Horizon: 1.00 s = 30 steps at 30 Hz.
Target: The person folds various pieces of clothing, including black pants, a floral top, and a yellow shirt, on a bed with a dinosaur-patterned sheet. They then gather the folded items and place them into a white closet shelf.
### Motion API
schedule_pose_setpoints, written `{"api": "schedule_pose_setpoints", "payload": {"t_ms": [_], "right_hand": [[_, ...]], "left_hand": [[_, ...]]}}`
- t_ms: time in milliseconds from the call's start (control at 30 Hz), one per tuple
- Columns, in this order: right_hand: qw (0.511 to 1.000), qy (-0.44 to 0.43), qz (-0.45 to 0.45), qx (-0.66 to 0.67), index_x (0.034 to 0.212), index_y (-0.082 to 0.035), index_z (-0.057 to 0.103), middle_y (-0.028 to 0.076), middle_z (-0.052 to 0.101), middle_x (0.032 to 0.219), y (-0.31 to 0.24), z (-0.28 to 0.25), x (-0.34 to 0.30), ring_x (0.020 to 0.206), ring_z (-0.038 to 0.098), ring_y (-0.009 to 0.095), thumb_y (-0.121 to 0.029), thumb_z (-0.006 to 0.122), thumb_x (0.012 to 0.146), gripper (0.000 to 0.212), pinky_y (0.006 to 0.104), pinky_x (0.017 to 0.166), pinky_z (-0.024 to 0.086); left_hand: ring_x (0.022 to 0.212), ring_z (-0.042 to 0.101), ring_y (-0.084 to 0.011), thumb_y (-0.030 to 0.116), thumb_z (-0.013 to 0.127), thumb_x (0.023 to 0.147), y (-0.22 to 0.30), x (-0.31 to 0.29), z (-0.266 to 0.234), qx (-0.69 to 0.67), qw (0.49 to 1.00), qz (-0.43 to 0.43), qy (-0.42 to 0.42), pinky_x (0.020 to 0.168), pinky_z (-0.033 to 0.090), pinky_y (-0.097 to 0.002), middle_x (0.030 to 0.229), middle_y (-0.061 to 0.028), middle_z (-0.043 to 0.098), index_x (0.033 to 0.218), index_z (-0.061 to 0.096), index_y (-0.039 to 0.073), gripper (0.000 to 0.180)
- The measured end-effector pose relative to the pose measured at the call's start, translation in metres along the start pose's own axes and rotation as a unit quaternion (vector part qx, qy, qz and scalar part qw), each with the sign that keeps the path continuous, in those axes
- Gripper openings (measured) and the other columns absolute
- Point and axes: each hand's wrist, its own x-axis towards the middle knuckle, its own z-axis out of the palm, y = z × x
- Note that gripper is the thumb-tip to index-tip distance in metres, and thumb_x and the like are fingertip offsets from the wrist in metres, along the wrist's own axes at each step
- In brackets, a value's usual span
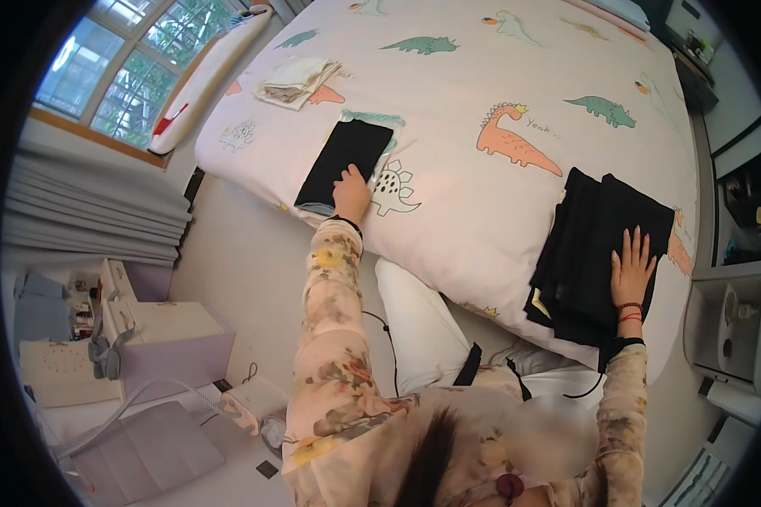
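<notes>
My left hand (351, 193) has its fingers curled at the near right side of a small black folded garment (340, 160). That garment lies on top of a pale blue-green folded cloth (372, 117), whose edges show around it. Farther right, my right hand (634, 266) rests flat with fingers stretched out on a stack of black folded garments (596, 228). The stack sits near the bed's front right edge, and a bit of yellow shows at its left side. Both piles lie on a pale pink dinosaur-print bedspread (456, 160).
A cream folded cloth (296, 83) lies on the bed beyond the left pile. Grey curtains (97, 203) and a window stand at the left. A white and lilac drawer cabinet (177, 338) is at lower left; a grey shelf unit (727, 325) stands at the right.
</notes>
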Motion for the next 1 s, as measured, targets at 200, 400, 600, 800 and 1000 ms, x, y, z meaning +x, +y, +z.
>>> {"api": "schedule_pose_setpoints", "payload": {"t_ms": [200,400,600,800,1000], "right_hand": [[1.0,0.005,0.002,0.019,0.141,-0.018,0.031,0.004,0.022,0.15,0.001,0.0,-0.001,0.139,0.016,0.028,-0.036,0.034,0.095,0.05,0.0544,0.109,0.013],[0.999,0.022,0.012,0.031,0.14,-0.018,0.033,0.004,0.023,0.149,0.002,0.001,-0.006,0.138,0.016,0.027,-0.036,0.037,0.094,0.05,0.0546,0.108,0.013],[0.998,0.056,0.011,0.04,0.136,-0.016,0.04,0.007,0.03,0.145,0.005,0.005,-0.002,0.135,0.023,0.029,-0.04,0.044,0.091,0.051,0.0566,0.104,0.019],[0.805,0.223,0.128,0.534,0.12,0.005,0.048,0.023,0.049,0.126,-0.019,-0.02,-0.003,0.119,0.045,0.037,-0.032,0.043,0.095,0.045,0.0444,0.099,0.037],[0.259,-0.019,0.172,0.95,0.127,0.001,0.041,0.016,0.052,0.124,0.016,-0.075,-0.034,0.114,0.051,0.032,-0.052,0.028,0.095,0.064,0.0426,0.098,0.039]], "left_hand": [[0.097,0.06,-0.0372,0.016,0.051,0.083,-0.039,0.042,-0.022,-0.011,0.998,0.05,-0.027,0.08,0.049,-0.0454,0.097,-0.0249,0.062,0.114,0.056,0.006,0.033],[0.09,0.064,-0.0225,0.005,0.054,0.084,-0.019,0.057,-0.138,-0.439,0.867,-0.066,-0.225,0.081,0.05,-0.0364,0.1,-0.0115,0.065,0.117,0.055,0.001,0.033],[0.092,0.063,-0.0204,0.005,0.054,0.087,0.079,-0.001,-0.193,-0.658,0.678,0.017,-0.327,0.081,0.053,-0.0308,0.103,-0.0126,0.063,0.117,0.052,-0.004,0.031],[0.096,0.062,-0.0209,0.005,0.053,0.088,0.245,-0.079,-0.215,-0.793,0.463,0.16,-0.361,0.084,0.051,-0.0308,0.108,-0.013,0.061,0.117,0.051,-0.004,0.031],[0.094,0.061,-0.0221,0.01,0.056,0.087,0.357,-0.143,-0.215,-0.839,0.384,0.139,-0.36,0.084,0.051,-0.0355,0.106,-0.0114,0.061,0.115,0.052,-0.001,0.03]]}}
